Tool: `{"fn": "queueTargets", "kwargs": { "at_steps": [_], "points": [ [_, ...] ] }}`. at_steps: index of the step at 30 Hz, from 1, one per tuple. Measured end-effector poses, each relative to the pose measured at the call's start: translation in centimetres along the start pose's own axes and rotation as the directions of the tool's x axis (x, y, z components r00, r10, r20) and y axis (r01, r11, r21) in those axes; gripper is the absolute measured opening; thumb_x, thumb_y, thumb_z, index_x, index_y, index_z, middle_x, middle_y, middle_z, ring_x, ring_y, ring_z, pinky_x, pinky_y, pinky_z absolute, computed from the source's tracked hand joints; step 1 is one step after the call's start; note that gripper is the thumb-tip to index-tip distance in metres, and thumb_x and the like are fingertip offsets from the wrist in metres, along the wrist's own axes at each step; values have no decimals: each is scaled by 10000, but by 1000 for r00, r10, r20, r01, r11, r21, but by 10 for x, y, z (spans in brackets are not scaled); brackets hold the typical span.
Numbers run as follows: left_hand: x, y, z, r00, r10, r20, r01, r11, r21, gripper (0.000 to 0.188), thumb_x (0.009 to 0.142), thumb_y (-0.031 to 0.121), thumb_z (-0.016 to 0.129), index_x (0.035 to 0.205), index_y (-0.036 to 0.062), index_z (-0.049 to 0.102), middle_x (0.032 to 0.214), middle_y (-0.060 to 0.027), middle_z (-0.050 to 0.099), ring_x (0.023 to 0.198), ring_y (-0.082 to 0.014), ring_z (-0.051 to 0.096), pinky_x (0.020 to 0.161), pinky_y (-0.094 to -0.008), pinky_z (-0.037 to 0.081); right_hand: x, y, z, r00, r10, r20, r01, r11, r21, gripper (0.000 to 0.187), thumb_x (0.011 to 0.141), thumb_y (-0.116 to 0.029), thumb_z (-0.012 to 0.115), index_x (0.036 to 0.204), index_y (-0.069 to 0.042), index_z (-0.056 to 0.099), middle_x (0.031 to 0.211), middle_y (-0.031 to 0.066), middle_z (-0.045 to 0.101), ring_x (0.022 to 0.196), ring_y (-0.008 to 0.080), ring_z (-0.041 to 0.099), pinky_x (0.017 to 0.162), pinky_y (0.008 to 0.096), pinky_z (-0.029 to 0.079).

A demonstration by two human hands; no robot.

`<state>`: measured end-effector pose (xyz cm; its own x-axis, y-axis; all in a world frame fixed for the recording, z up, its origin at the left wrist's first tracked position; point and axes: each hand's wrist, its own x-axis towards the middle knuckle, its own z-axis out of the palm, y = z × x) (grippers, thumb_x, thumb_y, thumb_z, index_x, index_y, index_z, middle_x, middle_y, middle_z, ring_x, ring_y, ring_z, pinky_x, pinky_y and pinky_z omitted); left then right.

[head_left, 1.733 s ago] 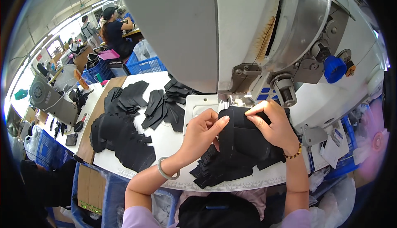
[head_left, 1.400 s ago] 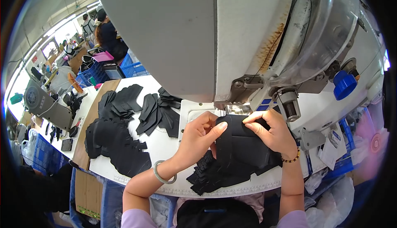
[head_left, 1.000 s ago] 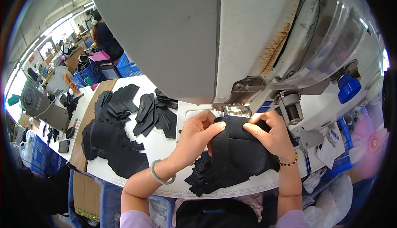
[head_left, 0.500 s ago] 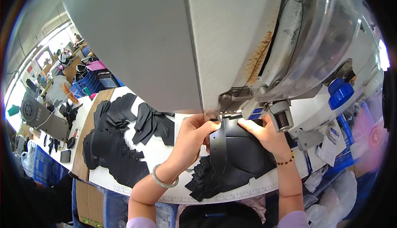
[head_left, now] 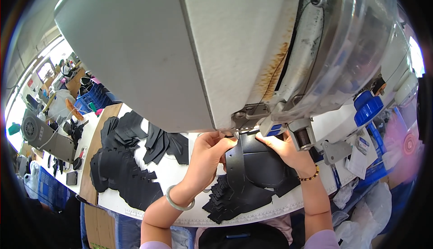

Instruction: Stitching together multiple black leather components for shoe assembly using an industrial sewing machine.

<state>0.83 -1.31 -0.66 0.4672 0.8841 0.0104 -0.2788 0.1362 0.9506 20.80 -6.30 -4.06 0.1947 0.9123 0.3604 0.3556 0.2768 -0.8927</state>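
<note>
A black leather-like panel [head_left: 266,165] with a curved strip [head_left: 235,167] along its left edge lies under the head of a sewing machine [head_left: 252,32]. My left hand [head_left: 208,154] pinches the strip's far left edge between thumb and fingers, close to the machine's foot. With its thumb on top, my right hand [head_left: 291,153] grips the panel's far right edge. The needle area is mostly hidden by the machine head. Below the panel, a fanned stack of black cut pieces [head_left: 221,199] rests near the table's front edge.
More stacks of black pieces [head_left: 126,172] lie on the white table [head_left: 176,181] to the left. A blue knob [head_left: 367,108] sticks out at the machine's right. A grey motor-like unit [head_left: 49,134] stands far left, and a pink fan [head_left: 408,147] is at the right.
The panel has slid slightly away under the machine head, with both hands keeping hold. The whole view has shifted a little, so the machine appears lower and further left.
</note>
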Motion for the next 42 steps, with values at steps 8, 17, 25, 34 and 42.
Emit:
{"fn": "queueTargets", "kwargs": {
  "at_steps": [8,17,25,34,42],
  "points": [
    [-1,2,0,1000,6,-17,-6,1000,9,153,830,91,583,858,-59,583,657,-53,581,482,-96,547,392,-215,425,0,-14,3,995,-100,-13,98,989,-112,266,756,-80,712,999,9,650,972,81,643,910,153,595,819,290,464],
    [3,-3,-4,1000,-6,16,8,996,-87,128,839,81,546,853,-41,578,599,-26,551,434,-80,508,367,-214,402,0,-1,3,1000,27,-9,-27,997,-74,231,803,-68,664,1021,6,647,990,80,637,893,138,586,809,270,455],
    [-3,-4,-10,998,-70,4,69,992,107,69,830,57,555,846,-4,582,577,-28,506,446,-87,493,379,-215,387,3,-21,4,986,-167,-5,165,974,-156,368,665,48,638,840,-52,330,736,53,380,647,154,368,624,255,366],
    [-7,-20,-29,291,649,703,-783,-261,565,288,675,-21,693,952,5,621,1007,-114,601,895,-287,622,758,-314,518,7,-37,-3,996,-47,69,48,999,-10,326,750,-6,608,800,-77,294,778,53,398,751,143,432,736,259,396],
    [-9,-18,-24,329,697,637,-811,-137,569,326,648,-49,632,974,-31,634,981,-143,634,898,-295,635,774,-329,535,7,-46,-3,997,-6,73,4,1000,25,356,755,-54,647,778,-85,293,755,35,357,712,131,383,682,255,368]
  ]
}}
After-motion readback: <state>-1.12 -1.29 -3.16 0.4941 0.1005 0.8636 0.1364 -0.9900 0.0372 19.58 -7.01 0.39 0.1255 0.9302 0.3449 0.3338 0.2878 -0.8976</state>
